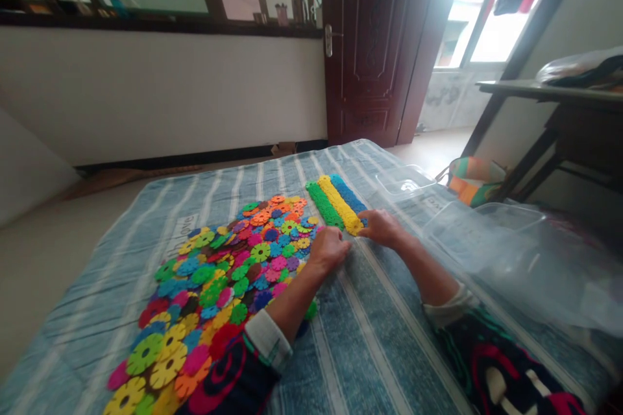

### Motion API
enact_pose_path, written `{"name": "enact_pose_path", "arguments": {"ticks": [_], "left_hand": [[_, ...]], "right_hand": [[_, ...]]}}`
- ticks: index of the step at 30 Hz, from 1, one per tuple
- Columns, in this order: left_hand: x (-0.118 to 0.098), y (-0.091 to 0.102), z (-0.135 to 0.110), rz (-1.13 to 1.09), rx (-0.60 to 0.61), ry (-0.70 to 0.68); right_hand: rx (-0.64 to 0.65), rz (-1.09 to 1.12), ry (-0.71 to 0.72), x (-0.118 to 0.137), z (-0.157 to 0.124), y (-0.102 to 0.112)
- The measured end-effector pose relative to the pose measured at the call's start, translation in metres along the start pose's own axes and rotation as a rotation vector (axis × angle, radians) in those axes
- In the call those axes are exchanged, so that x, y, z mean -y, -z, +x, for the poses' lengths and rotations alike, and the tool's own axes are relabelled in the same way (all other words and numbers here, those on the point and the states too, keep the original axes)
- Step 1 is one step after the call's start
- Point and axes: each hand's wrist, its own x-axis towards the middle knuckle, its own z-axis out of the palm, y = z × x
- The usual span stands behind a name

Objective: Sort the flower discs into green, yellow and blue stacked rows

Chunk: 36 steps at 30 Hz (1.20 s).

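Observation:
A heap of flat, flower-shaped plastic discs (219, 285) in many colours is spread over the left half of a blue striped cloth (379, 337). Beyond it lie three stacked rows side by side: a green row (324, 205), a yellow row (341, 204) and a blue row (348, 193). My right hand (382, 228) rests at the near end of the yellow row, fingers curled against it. My left hand (328, 249) lies knuckles up at the heap's right edge, just short of the green row, fingers bent; what they hold is hidden.
A clear plastic lid (403, 180) lies beyond my right hand and a large clear plastic tub (511, 253) stands to the right. A dark table (574, 117) and a striped bag (474, 180) are further right. A wooden door (374, 45) is ahead.

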Motion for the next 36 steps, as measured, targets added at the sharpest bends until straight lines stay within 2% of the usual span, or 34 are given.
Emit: {"name": "enact_pose_path", "arguments": {"ticks": [8, 25, 36], "left_hand": [[-0.014, -0.008, 0.015, 0.064, -0.050, 0.080], [-0.015, -0.019, 0.022, 0.084, -0.149, 0.065], [-0.011, -0.018, 0.019, 0.090, -0.174, 0.040]], "right_hand": [[0.024, -0.041, 0.009, -0.002, 0.007, -0.004], [-0.053, 0.002, 0.014, -0.004, 0.009, -0.010], [-0.040, 0.023, 0.011, -0.005, 0.010, -0.010]]}}
